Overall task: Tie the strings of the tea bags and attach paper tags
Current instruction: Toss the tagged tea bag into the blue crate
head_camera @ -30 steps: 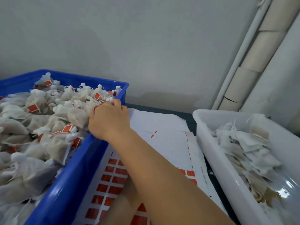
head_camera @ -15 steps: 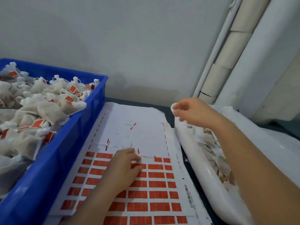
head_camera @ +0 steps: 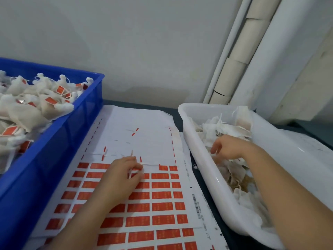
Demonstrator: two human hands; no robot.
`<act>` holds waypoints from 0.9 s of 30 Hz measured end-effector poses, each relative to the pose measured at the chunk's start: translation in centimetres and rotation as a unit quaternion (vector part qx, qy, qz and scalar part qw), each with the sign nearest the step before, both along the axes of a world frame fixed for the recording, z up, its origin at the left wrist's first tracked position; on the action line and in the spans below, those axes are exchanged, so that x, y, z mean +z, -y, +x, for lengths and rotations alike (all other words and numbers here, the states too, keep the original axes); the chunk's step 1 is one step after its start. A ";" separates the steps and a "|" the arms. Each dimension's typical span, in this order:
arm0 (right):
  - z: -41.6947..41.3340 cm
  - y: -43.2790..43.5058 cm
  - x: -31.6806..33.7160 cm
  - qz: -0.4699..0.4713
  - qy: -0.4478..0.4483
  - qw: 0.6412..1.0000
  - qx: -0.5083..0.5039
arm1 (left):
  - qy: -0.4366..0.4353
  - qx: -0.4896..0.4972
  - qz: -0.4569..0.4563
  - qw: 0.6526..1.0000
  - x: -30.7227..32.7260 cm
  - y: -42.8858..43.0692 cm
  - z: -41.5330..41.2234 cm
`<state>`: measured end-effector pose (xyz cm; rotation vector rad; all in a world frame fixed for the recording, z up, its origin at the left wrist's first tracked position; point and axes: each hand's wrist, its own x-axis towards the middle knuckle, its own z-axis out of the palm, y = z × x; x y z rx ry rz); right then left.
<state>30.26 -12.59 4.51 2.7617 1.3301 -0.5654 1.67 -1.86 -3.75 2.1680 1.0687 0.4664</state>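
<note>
A white sheet of red paper tags lies flat in the middle. My left hand rests on it, fingers curled, pinching a tag at the edge of the top red row. To the right, a white tub holds untagged tea bags. My right hand reaches down into that pile with the thumb spread; its fingertips are hidden among the bags. On the left, a blue crate is heaped with tied tea bags bearing red tags.
A grey wall stands behind the table, with white and beige pipes running up at the right. The dark tabletop shows in the narrow gap between sheet and tub. The tub leans with its right side raised.
My right hand left the blue crate, crossed over the sheet and dropped into the white tub. My left hand came up onto the tag sheet and stayed at the top red row.
</note>
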 end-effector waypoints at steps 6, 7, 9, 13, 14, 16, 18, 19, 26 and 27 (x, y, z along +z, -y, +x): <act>0.8 -0.2 -1.8 0.016 0.011 1.000 -0.008 | -0.003 -0.003 -0.002 1.000 0.1 0.0 0.0; 0.9 -0.2 -1.8 0.038 0.019 0.999 -0.015 | -0.003 -0.005 -0.002 1.000 0.1 0.0 0.0; 1.3 -0.5 -1.8 0.113 0.052 0.991 -0.041 | -0.006 -0.007 -0.003 1.000 0.1 0.0 0.0; 1.4 -1.5 -2.0 0.214 0.107 0.967 -0.086 | -0.012 -0.008 0.000 1.000 0.1 0.0 0.0; 1.3 -1.8 -2.2 0.207 0.114 0.968 -0.081 | -0.013 -0.008 0.001 1.000 0.1 0.0 0.0; 1.0 -2.4 -2.8 0.185 0.121 0.973 -0.066 | -0.012 -0.008 0.000 1.000 0.0 0.0 0.0; 1.0 -2.7 -3.4 0.168 0.132 0.975 -0.055 | -0.012 -0.010 -0.001 1.000 0.0 0.0 -0.1; 1.1 -2.8 -3.5 0.168 0.143 0.974 -0.052 | -0.012 -0.011 -0.001 1.000 0.0 0.0 -0.1; 1.2 -2.4 -2.5 0.300 -0.015 0.954 0.002 | -0.020 -0.010 0.005 1.000 0.0 0.1 0.0; 0.7 -2.5 -2.7 0.283 -0.022 0.959 0.021 | -0.021 -0.010 0.005 1.000 0.0 0.1 0.0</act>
